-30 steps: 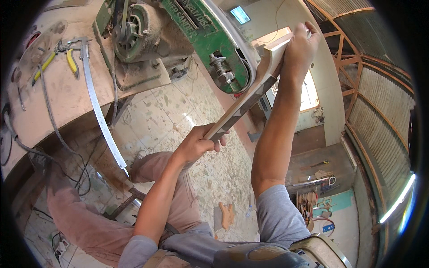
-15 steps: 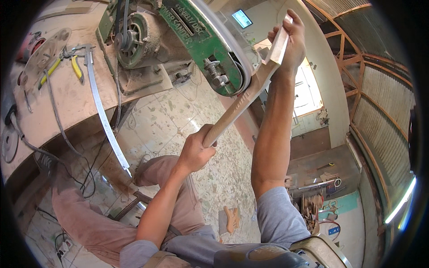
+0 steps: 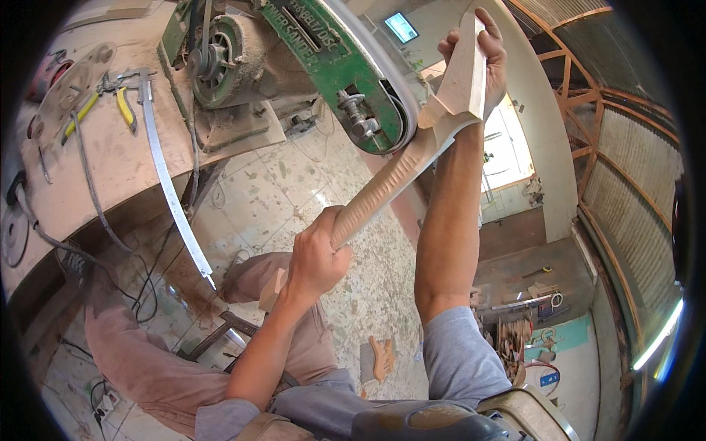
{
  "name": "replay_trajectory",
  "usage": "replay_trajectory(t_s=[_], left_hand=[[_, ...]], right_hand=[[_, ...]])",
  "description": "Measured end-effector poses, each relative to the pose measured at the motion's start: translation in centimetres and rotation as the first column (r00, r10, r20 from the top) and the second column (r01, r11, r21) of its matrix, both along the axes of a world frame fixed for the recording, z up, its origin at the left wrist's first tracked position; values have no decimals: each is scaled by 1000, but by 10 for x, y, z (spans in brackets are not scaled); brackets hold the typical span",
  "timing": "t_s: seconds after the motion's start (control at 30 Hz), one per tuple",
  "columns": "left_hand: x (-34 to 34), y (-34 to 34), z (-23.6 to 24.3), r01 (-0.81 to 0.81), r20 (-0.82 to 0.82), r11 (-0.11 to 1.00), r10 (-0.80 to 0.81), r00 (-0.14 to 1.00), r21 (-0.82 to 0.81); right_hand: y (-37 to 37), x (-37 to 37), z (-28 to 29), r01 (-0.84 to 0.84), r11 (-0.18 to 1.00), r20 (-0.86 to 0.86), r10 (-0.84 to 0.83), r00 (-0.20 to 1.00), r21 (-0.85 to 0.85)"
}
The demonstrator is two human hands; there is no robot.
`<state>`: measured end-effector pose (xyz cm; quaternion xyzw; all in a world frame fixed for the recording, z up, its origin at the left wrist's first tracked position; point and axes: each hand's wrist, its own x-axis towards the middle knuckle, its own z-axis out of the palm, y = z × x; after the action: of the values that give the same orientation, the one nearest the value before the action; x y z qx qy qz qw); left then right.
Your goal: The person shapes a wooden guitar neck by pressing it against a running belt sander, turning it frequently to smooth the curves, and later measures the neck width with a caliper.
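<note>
1. The left hand [image 3: 320, 253], just off the view's centre toward half past seven, was closed in a fist around the lower stretch of a shaped wooden piece [image 3: 401, 165].
2. The right hand [image 3: 494, 62], out toward one o'clock, held the far end of that piece, its fingers curled round from behind.
3. The wooden piece slanted from the left hand up toward one o'clock, with a row of ridged marks along its narrower part and a broader, flat-faced block at the top.
4. Its side lay right by the rounded end of a green belt sander [image 3: 368, 110] at twelve o'clock; whether the two touched could not be told.
5. A pale wooden end [image 3: 272, 289] showed behind the left wrist toward eight o'clock; whether it was part of the held piece was unclear.
6. A dusty motor [image 3: 220, 62] sat at eleven o'clock. On the workbench [image 3: 121, 173] were yellow-handled pliers [image 3: 126, 112] at ten o'clock and, just beside them, a long steel caliper [image 3: 163, 154] jutting past the edge.
7. A wood offcut [image 3: 380, 359] lay on the floor [image 3: 353, 309] at six o'clock.
</note>
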<state>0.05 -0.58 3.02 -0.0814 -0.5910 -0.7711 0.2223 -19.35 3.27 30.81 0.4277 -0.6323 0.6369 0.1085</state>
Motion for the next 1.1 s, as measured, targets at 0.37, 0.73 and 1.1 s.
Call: replay_trajectory(t_s=[0.37,0.73,1.1], left_hand=[[-41,-6,1,739,-107,570,-761,640,359],[12,33,41,318,178,939,-293,939,-132],[81,54,51,-241,-91,687,247,965,-686]], right_hand=[[-4,27,-2,907,419,-611,-731,304,-49],[106,24,4,562,826,51,-564,824,49],[199,158,-142,230,908,531,-11,847,-349]])
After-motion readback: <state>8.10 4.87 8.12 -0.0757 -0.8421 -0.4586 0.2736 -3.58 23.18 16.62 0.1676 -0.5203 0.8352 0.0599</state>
